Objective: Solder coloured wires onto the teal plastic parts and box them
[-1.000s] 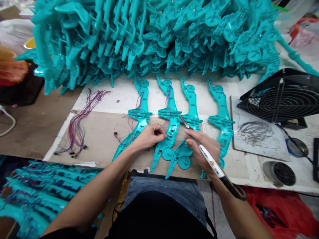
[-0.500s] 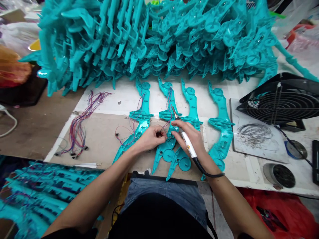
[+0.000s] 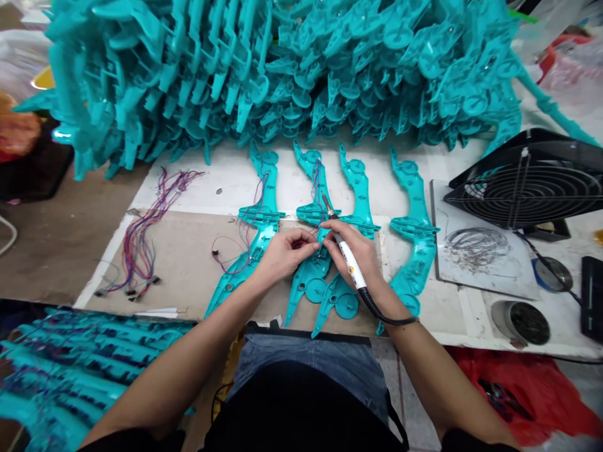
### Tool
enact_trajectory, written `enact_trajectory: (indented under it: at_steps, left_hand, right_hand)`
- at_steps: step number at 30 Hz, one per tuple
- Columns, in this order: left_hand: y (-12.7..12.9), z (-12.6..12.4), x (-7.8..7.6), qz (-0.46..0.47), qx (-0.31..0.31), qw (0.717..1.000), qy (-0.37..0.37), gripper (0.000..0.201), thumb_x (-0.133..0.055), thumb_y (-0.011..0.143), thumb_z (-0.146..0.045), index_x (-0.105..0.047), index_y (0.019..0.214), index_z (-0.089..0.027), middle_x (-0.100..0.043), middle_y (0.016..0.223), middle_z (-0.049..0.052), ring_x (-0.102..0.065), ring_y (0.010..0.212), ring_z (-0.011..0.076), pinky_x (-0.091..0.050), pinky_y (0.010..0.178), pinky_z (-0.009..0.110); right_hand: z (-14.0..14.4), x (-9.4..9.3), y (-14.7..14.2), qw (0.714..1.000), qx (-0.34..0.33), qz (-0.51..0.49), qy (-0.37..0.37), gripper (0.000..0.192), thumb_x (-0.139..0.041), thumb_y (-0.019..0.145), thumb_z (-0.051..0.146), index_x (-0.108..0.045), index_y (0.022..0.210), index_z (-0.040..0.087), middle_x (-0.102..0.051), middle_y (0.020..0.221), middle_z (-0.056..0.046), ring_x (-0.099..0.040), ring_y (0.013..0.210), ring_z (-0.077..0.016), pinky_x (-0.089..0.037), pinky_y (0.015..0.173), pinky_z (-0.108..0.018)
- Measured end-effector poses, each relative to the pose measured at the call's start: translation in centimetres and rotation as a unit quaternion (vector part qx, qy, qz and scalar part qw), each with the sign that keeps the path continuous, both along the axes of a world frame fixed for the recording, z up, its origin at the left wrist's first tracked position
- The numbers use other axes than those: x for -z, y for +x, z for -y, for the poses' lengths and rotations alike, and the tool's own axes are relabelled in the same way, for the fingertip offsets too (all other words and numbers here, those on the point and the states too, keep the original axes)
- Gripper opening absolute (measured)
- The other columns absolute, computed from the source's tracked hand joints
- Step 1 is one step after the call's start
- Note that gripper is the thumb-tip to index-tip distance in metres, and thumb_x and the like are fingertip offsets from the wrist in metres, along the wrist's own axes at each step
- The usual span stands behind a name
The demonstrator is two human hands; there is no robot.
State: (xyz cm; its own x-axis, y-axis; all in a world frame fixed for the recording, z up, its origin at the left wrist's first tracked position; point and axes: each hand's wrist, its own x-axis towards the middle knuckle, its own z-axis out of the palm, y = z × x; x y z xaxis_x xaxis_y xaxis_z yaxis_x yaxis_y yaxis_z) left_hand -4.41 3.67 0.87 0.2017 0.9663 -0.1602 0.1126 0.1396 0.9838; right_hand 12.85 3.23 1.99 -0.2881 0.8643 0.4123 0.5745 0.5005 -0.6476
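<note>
My right hand [image 3: 360, 254] holds a white-handled soldering iron [image 3: 351, 260], its tip angled up and away. Its thumb and forefinger also reach towards the middle of a teal plastic shell [image 3: 308, 282]. My left hand [image 3: 287, 254] is closed in a pinch at the same spot, on thin red-purple wires whose ends are hidden by the fingers. More of these wires [image 3: 316, 172] lie along the shell's upper part. To the left, a second teal shell [image 3: 264, 198] carries wires and a small black connector [image 3: 215, 252]. Two further shells [image 3: 360, 188] lie on the right.
A large heap of teal shells [image 3: 292, 69] fills the back. Loose wires [image 3: 146, 232] lie at left. At right are a black fan [image 3: 527, 182], a stained white board [image 3: 485, 251] and a round tin [image 3: 521, 321]. More wired shells [image 3: 70, 364] sit lower left.
My left fingers have moved slightly right, closer to my right fingertips over the shell. The soldering iron stays in my right hand. The whole view has shifted a little.
</note>
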Motion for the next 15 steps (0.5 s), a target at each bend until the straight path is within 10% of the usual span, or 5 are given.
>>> enact_trajectory:
  at_steps: [15]
  left_hand:
    - [1.3, -0.5, 0.5, -0.107, -0.007, 0.993, 0.046, 0.016, -0.063, 0.07, -0.03, -0.064, 0.066, -0.015, -0.061, 0.062, 0.0, -0.049, 0.059, 0.0112, -0.038, 0.054, 0.022]
  right_hand:
    - [6.2, -0.3, 3.4, 0.992, 0.05, -0.095, 0.064, 0.02, -0.06, 0.083, 0.01, -0.071, 0.097, 0.021, -0.069, 0.079, -0.005, -0.065, 0.075, -0.0172, -0.055, 0.069, -0.034]
